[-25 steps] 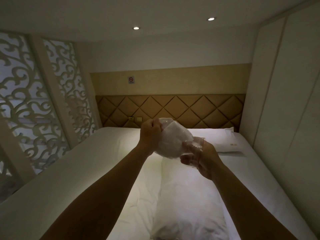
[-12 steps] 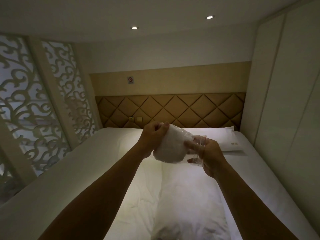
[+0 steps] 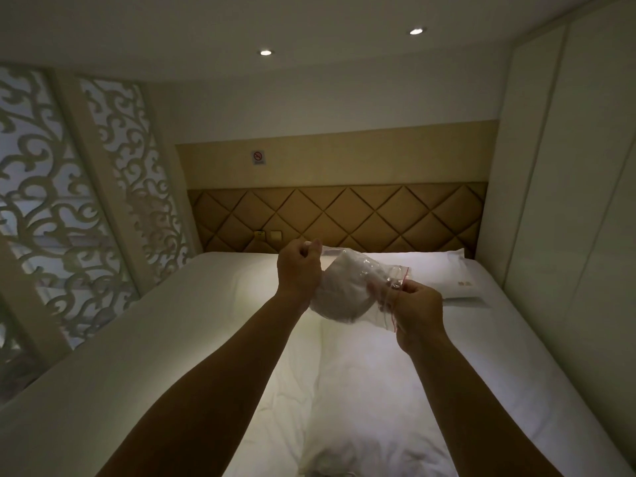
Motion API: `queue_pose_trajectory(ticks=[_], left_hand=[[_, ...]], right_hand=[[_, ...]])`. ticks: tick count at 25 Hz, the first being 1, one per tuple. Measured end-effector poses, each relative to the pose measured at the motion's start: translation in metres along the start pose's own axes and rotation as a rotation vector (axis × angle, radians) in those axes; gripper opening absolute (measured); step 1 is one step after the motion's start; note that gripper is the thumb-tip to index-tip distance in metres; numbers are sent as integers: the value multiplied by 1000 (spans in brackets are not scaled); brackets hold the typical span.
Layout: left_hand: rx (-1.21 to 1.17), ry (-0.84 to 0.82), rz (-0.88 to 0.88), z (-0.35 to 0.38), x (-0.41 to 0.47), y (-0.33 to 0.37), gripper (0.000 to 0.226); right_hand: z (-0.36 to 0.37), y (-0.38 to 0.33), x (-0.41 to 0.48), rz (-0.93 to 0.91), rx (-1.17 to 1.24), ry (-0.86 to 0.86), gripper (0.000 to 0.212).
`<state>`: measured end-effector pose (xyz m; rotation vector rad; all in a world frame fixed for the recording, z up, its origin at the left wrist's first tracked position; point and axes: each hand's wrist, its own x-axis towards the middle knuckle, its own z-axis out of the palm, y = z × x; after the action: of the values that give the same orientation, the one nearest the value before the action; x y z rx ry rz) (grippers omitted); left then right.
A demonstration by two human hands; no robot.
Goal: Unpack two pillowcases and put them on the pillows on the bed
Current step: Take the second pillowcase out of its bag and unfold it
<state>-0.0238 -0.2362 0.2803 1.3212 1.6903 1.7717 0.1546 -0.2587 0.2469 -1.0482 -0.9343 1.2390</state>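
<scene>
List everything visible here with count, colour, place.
clear plastic zip bag with red seal: one, clear, held over bed
folded white pillowcase: one, white, inside bag
plump white pillow: one, white, by headboard, right
long white pillow: one, white, lengthwise mid-bed
white bed: one, white, below
tan diamond-quilted headboard: one, tan, far wall
round ceiling lights: two, white, overhead
white scrollwork screen: one, white, left
hands: two, left hand and right hand, gripping bag ends

Both bare forearms reach forward. The left hand (image 3: 298, 274), fingers curled, pinches the plastic bag (image 3: 346, 292) at its top; the right hand (image 3: 419, 306) pinches its edge lower right of that grip.
</scene>
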Motion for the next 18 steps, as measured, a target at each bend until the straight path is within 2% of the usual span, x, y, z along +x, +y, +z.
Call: queue_pose_trajectory(ticks=[3,7,9,13,18], left_hand=[[-136,108,-123,-2,7,-7,27],[-260,224,-264,-21,22,-12,31],[-206,192,-200,-23,22,-11,32],[-61,51,-92,-27,31,-20,35],[13,36,-214,-64,47,-64,37]], right_hand=[[-6,5,-5,-52,24,78,17],[-27,4,-4,29,387,102,29],[-32,2,2,82,489,49,33],[-23,5,11,149,529,13,33],[-29,27,21,217,572,57,34]])
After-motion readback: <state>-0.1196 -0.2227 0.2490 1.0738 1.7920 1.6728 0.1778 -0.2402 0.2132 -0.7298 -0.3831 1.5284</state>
